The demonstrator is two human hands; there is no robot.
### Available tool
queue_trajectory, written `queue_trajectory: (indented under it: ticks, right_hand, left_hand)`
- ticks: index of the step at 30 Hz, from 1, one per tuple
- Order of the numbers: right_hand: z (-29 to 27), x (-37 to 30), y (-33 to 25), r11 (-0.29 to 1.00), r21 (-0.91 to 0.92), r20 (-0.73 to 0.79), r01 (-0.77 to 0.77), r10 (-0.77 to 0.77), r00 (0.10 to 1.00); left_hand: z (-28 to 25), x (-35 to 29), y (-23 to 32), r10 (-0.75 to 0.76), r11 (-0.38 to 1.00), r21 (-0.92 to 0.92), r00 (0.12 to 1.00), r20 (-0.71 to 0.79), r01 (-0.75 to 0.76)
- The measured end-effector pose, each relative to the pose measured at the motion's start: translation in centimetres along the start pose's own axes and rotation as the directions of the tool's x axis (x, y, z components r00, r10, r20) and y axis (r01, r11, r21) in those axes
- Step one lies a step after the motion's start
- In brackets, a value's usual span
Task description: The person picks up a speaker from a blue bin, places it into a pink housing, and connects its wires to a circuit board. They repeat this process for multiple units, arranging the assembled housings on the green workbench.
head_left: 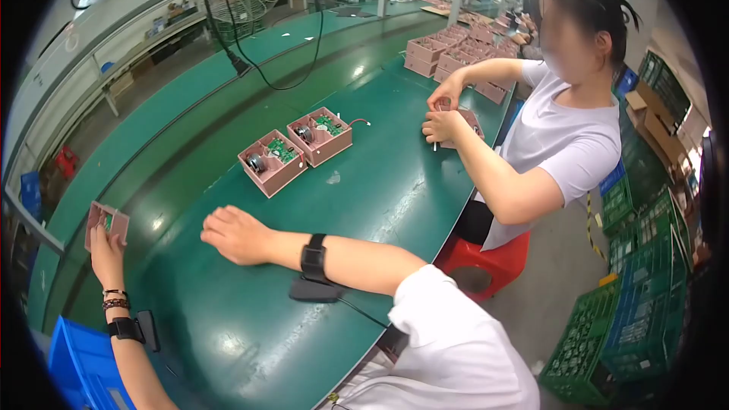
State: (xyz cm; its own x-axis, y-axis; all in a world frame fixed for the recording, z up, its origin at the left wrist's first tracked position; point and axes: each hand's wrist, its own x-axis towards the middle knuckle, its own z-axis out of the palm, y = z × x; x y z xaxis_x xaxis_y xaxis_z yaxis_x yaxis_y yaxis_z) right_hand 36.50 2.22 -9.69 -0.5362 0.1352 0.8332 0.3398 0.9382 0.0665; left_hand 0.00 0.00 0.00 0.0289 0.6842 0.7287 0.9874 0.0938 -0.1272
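At the far left, my left hand (107,254) grips a small open pink box (120,226) with a bit of green circuit board showing inside. My right hand (237,235) is over the green table (364,216), palm down, its fingers loosely curled in; nothing shows in them. Beyond it, two more open pink boxes stand side by side. The nearer box (275,180) and the farther box (334,149) each hold a round black part and a green circuit board. A thin wire with a white plug (368,123) trails from the farther one.
Across to the right, a co-worker (558,129) on a red stool (486,264) handles another pink box (469,123). Stacked pink boxes (425,55) stand farther back. Black cables (240,67) hang over the belt. A blue bin (76,361) is lower left; green crates (581,334) stand right.
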Motion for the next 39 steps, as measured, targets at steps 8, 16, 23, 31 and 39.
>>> queue_trajectory:
  ticks: [8,16,23,31,39]
  right_hand:
    - [-2.1,-5.0,-3.8,0.918,0.361,-0.097,-0.165,0.213,0.972]
    - [-5.4,-4.8,-11.2,0.822,0.561,0.344,-0.101,-0.121,0.931]
    - [-6.3,-6.2,-12.6,0.773,0.596,0.477,-0.216,-0.125,0.87]
    - [-7.2,-6.4,-17.2,0.83,0.49,0.49,-0.268,-0.007,0.872]
    - [-5.4,-9.0,-15.7,0.741,0.541,0.335,-0.397,0.243,0.91]
  left_hand:
    - [-11.8,-18.0,21.6,0.077,0.923,-0.384,0.984,0.161,-0.009]
    - [-16.8,-24.1,23.5,0.26,0.882,-0.445,0.947,0.19,-0.153]
    - [-36.9,-21.5,15.5,-0.08,0.994,0.093,0.96,0.27,0.056]
    - [-34.3,-21.2,-12.6,-0.371,0.926,0.234,0.615,0.696,0.295]
    - [-22.7,-29.0,-21.5,-0.431,0.896,0.445,0.248,0.868,0.002]
